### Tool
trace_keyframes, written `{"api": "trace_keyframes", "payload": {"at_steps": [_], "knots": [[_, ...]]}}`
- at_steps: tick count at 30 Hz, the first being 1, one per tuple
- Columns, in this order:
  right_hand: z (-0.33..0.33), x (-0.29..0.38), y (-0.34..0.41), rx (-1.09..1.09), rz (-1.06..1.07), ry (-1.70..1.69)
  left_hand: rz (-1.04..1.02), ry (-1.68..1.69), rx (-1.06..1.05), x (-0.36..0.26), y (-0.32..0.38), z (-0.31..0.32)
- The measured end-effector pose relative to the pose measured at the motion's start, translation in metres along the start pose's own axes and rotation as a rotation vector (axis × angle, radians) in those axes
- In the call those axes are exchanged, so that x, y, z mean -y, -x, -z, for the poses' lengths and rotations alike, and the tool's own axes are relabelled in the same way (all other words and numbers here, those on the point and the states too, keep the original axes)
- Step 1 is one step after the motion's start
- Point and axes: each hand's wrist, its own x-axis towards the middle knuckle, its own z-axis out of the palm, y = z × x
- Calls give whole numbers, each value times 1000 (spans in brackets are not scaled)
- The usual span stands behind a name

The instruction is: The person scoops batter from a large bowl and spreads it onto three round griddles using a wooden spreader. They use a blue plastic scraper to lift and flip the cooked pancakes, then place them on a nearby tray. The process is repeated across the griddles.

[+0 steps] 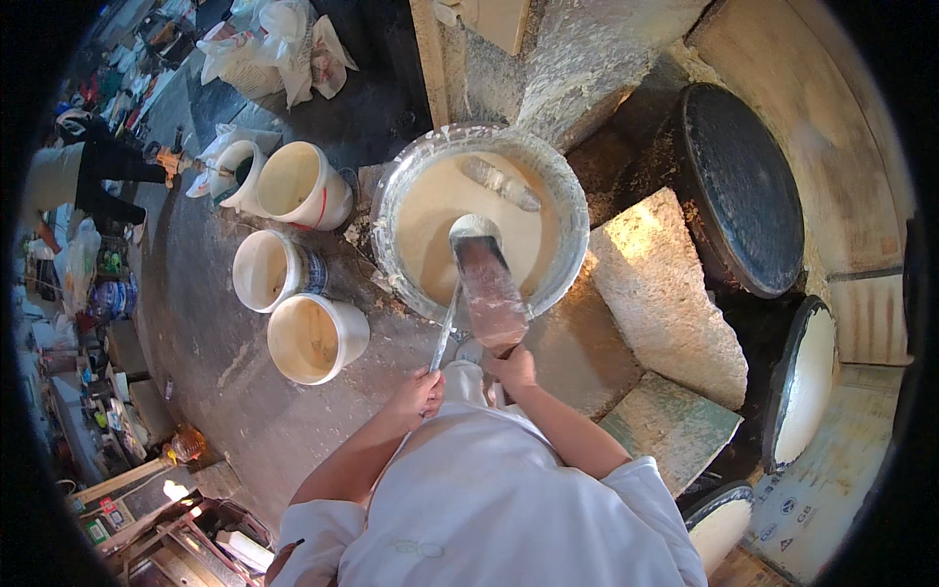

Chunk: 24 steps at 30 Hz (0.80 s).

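Note:
My left hand (419,396) is closed around a long, thin metal handle (445,334) that slopes up over the rim of a large round vat (576,246). My right hand (515,368) grips a flat brown paddle-like tool (491,293), probably wooden, its broad blade over the vat. Beyond the blade's far end is a round pale piece (475,226), perhaps the bowl of a ladle; the blade hides how it joins the metal handle. Pale, batter-like liquid (433,198) fills much of the vat. A clear plastic container (501,183) lies partly in the liquid near the far side.
Several white buckets (355,334) stand left of the vat. Rightward are a rough stone-like slab (671,293), a greenish board (671,429) and a large black round plate (742,189). At far left a person (103,172) stands near an orange tool (170,163). Plastic bags (275,48) lie upper left.

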Motion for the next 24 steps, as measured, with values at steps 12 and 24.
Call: {"api": "trace_keyframes", "payload": {"at_steps": [12,24], "knots": [[209,-137,32,-477,72,719,-616,-987,-468,44,-45,-30],[170,-126,70,-655,145,130,-677,-1289,-497,29,-113,-31]]}}
